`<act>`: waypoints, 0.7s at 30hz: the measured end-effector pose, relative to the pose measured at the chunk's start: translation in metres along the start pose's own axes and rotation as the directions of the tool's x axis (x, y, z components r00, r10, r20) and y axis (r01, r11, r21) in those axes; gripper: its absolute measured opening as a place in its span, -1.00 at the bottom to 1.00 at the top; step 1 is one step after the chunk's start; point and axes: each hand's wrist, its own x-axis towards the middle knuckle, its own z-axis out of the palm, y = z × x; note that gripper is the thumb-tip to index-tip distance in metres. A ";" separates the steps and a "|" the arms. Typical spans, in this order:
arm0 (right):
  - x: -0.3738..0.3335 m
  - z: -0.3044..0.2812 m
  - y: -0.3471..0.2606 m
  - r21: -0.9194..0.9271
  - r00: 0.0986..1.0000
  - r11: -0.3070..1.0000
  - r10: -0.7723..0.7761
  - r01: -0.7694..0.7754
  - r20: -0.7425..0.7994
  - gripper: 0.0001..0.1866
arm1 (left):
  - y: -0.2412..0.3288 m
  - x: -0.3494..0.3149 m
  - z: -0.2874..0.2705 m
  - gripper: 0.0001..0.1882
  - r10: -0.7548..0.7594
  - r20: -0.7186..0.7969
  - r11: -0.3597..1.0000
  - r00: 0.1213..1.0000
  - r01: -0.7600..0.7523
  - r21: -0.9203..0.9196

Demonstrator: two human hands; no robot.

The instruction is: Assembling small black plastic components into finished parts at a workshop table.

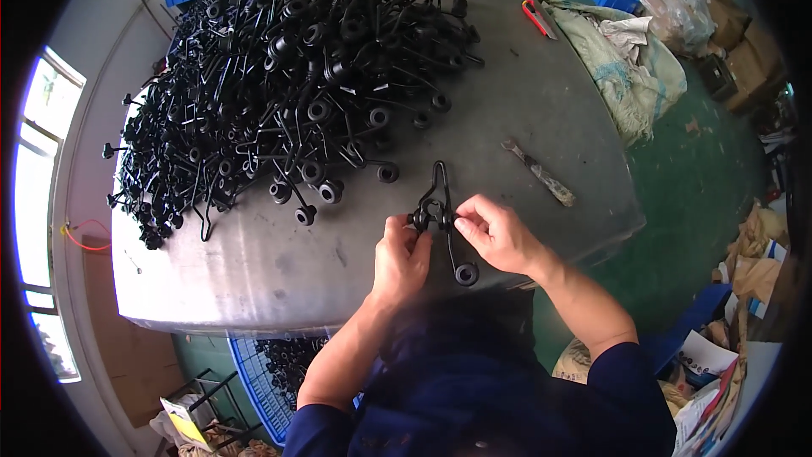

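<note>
We are pinching a bent black wire piece (440,207) between our left hand (400,256) and right hand (499,235), probably fitting its small rollers; next needs careful alignment.

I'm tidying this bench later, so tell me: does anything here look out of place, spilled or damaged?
Mostly orderly. The black wire parts lie in one loose tangled heap, some stragglers near the table edge. A worn flat tool lies alone, and red-handled scissors sit by crumpled sacking hanging off the far edge. Both hands hold one wire part. No visible damage.
</note>
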 end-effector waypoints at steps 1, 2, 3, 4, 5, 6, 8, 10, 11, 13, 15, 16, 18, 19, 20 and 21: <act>0.000 0.002 0.001 -0.019 1.000 1.000 -0.010 0.009 -0.023 -0.82 | -0.001 -0.001 0.002 -0.69 0.022 -0.011 1.000 1.000 -0.022 0.018; 0.004 -0.004 0.002 -0.086 0.993 0.991 0.104 -0.098 0.064 -0.72 | -0.001 -0.001 0.003 -0.67 0.045 -0.026 0.998 0.999 -0.044 0.038; 0.006 -0.003 0.005 -0.086 0.993 0.992 0.101 -0.096 0.064 -0.72 | -0.001 -0.001 0.004 -0.67 0.047 -0.029 0.998 0.998 -0.046 0.039; 0.007 -0.001 0.010 0.000 0.964 0.969 0.245 -0.246 0.100 -0.69 | -0.001 -0.002 0.004 -0.66 0.053 -0.037 0.996 0.998 -0.050 0.076; 0.008 -0.002 0.011 0.076 0.915 0.918 0.376 -0.389 0.147 -0.66 | 0.001 -0.003 0.005 -0.66 0.063 -0.046 0.992 0.997 -0.057 0.111; 0.008 -0.005 0.004 0.123 0.890 0.885 0.432 -0.449 0.144 -0.70 | 0.001 -0.002 0.005 -0.66 0.068 -0.051 0.992 0.996 -0.062 0.109; 0.005 -0.007 0.009 0.098 0.949 0.947 0.295 -0.306 0.106 -0.72 | 0.001 0.002 0.005 -0.65 0.045 -0.034 0.996 0.998 -0.042 0.075; -0.002 -0.002 0.012 0.100 0.986 0.984 0.138 -0.147 0.089 -0.78 | 0.000 0.000 0.005 -0.64 0.047 -0.039 0.993 0.998 -0.043 0.112; -0.002 0.005 0.013 0.008 1.000 1.000 -0.010 0.010 -0.014 -0.77 | 0.000 0.000 0.006 -0.64 0.045 -0.042 0.988 0.998 -0.038 0.151; 0.002 0.007 0.023 0.114 0.986 0.982 0.143 -0.152 0.083 -0.73 | 0.003 0.000 0.008 -0.63 0.032 -0.067 0.986 0.997 -0.021 0.167; 0.005 0.009 0.016 0.266 0.931 0.901 0.289 -0.343 0.223 -0.67 | 0.004 -0.003 0.008 -0.62 0.014 -0.094 0.983 0.995 0.004 0.185; 0.005 0.008 0.016 0.354 0.904 0.838 0.336 -0.414 0.263 -0.67 | 0.004 -0.003 0.009 -0.62 0.013 -0.108 0.981 0.994 0.008 0.196; 0.004 0.006 0.015 0.430 0.878 0.769 0.369 -0.473 0.305 -0.66 | 0.003 -0.004 0.010 -0.62 0.022 -0.127 0.979 0.992 0.004 0.203; 0.004 0.003 0.015 0.397 0.852 0.757 0.422 -0.519 0.309 -0.66 | 0.003 -0.004 0.011 -0.61 0.008 -0.121 0.980 0.993 0.017 0.198; 0.004 0.000 0.014 0.362 0.822 0.741 0.474 -0.566 0.315 -0.64 | 0.004 -0.004 0.011 -0.60 -0.011 -0.117 0.981 0.993 0.033 0.192; 0.005 -0.005 0.014 0.359 0.826 0.747 0.470 -0.560 0.311 -0.64 | 0.005 -0.002 0.011 -0.60 -0.003 -0.121 0.982 0.993 0.026 0.188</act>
